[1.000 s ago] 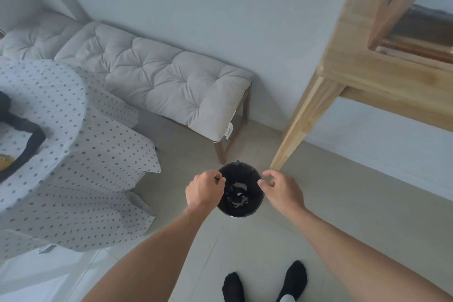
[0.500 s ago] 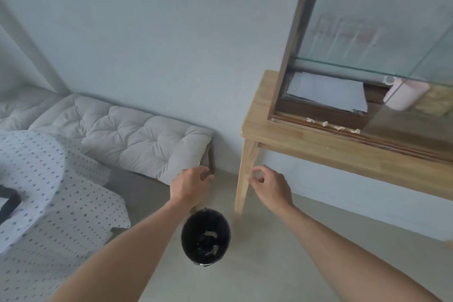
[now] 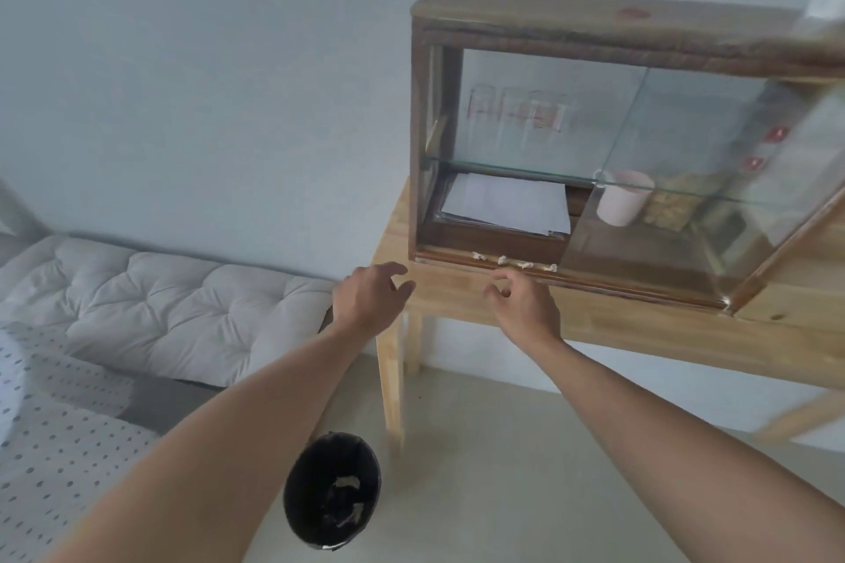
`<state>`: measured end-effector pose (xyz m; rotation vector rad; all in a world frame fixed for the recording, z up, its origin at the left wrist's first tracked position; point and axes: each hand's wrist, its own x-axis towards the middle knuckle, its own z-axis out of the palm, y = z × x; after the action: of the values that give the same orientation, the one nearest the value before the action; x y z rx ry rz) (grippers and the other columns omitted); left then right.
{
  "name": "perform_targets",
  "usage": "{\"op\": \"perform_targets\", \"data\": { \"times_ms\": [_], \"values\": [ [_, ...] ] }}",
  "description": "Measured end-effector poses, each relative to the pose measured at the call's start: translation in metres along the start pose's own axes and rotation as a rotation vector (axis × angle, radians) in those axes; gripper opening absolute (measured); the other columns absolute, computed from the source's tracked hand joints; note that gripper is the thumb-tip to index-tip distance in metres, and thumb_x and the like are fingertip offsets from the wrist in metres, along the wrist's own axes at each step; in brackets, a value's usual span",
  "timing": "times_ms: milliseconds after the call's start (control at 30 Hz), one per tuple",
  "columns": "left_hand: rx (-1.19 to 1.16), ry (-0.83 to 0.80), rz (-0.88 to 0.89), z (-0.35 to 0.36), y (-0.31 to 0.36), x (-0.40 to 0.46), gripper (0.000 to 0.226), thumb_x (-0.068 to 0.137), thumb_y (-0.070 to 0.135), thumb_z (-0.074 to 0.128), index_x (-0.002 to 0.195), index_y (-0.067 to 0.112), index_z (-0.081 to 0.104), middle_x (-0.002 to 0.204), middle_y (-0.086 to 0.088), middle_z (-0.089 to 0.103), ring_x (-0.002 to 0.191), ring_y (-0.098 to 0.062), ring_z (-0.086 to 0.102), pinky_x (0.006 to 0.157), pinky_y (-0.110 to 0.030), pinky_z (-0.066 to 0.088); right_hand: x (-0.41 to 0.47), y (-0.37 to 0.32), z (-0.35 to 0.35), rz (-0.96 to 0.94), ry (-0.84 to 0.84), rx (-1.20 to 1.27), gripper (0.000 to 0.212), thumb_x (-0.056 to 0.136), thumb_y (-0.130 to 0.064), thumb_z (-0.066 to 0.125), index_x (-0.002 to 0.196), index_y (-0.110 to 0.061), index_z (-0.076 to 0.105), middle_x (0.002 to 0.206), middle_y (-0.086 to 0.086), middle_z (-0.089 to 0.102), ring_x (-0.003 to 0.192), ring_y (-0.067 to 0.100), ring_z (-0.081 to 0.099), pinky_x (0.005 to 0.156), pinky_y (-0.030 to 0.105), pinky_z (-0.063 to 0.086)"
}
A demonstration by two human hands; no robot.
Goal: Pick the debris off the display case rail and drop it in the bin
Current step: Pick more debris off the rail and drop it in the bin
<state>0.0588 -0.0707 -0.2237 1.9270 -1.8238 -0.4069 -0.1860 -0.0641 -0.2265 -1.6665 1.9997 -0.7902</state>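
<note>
Both hands are empty: my left hand (image 3: 370, 295) spread loosely, my right hand (image 3: 526, 304) curled with fingertips nearly pinched. Risk, as I judge it: the small debris (image 3: 514, 261) could get nudged deeper into the rail (image 3: 617, 283). It lies just beyond the right fingertips; the bin (image 3: 331, 494) stands below on the floor.

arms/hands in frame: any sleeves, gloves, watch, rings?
None visible. Both forearms are bare right to the frame edge, no sleeves showing. Left hand and right hand have no gloves, and the wrists show no watch or band. Rings: none that I can make out.
</note>
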Motion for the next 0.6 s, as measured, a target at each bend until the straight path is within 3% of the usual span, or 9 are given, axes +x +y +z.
{"op": "perform_targets", "data": {
  "times_ms": [133, 233, 367, 500, 600],
  "values": [
    [-0.014, 0.012, 0.033, 0.018, 0.034, 0.021, 0.036, 0.097, 0.058, 0.062, 0.127, 0.043, 0.072, 0.090, 0.016, 0.075, 0.100, -0.021, 0.070, 0.079, -0.035, 0.053, 0.024, 0.013, -0.014, 0.022, 0.015, 0.015, 0.028, 0.096, -0.045, 0.064, 0.121, -0.036, 0.073, 0.111, -0.010, 0.079, 0.110, 0.022, 0.073, 0.091, 0.038, 0.054],
    [0.006, 0.005, 0.042, 0.032, 0.056, 0.035, 0.033, 0.097, 0.057, 0.064, 0.126, 0.044, 0.073, 0.101, 0.011, 0.078, 0.104, -0.025, 0.070, 0.075, -0.035, 0.051, 0.040, 0.023, -0.016, 0.044, 0.013, 0.033, 0.029, 0.096, -0.047, 0.064, 0.122, -0.035, 0.073, 0.105, -0.008, 0.078, 0.109, 0.023, 0.073, 0.088, 0.036, 0.054],
    [-0.017, -0.002, 0.065, 0.050, 0.076, 0.050, 0.034, 0.098, 0.050, 0.067, 0.131, 0.045, 0.072, 0.103, 0.008, 0.079, 0.103, -0.025, 0.071, 0.086, -0.038, 0.057, 0.058, 0.031, -0.011, 0.037, -0.009, 0.034, 0.034, 0.097, -0.047, 0.065, 0.129, -0.035, 0.072, 0.093, -0.010, 0.069, 0.108, 0.024, 0.073, 0.079, 0.033, 0.049],
    [0.017, -0.027, 0.063, 0.066, 0.090, 0.063, 0.034, 0.096, 0.049, 0.068, 0.130, 0.047, 0.071, 0.099, 0.006, 0.079, 0.101, -0.026, 0.071, 0.084, -0.039, 0.058, 0.070, 0.035, -0.005, 0.007, -0.019, 0.040, 0.043, 0.097, -0.047, 0.067, 0.138, -0.033, 0.069, 0.104, -0.004, 0.079, 0.110, 0.024, 0.074, 0.084, 0.034, 0.053],
    [0.046, -0.034, 0.055, 0.076, 0.094, 0.071, 0.031, 0.095, 0.053, 0.068, 0.123, 0.041, 0.075, 0.101, 0.003, 0.079, 0.102, -0.028, 0.071, 0.082, -0.039, 0.058, 0.075, 0.034, -0.001, 0.005, -0.035, 0.044, 0.044, 0.097, -0.047, 0.066, 0.138, -0.033, 0.068, 0.094, -0.005, 0.081, 0.100, 0.023, 0.077, 0.087, 0.038, 0.059]
  ]
}}
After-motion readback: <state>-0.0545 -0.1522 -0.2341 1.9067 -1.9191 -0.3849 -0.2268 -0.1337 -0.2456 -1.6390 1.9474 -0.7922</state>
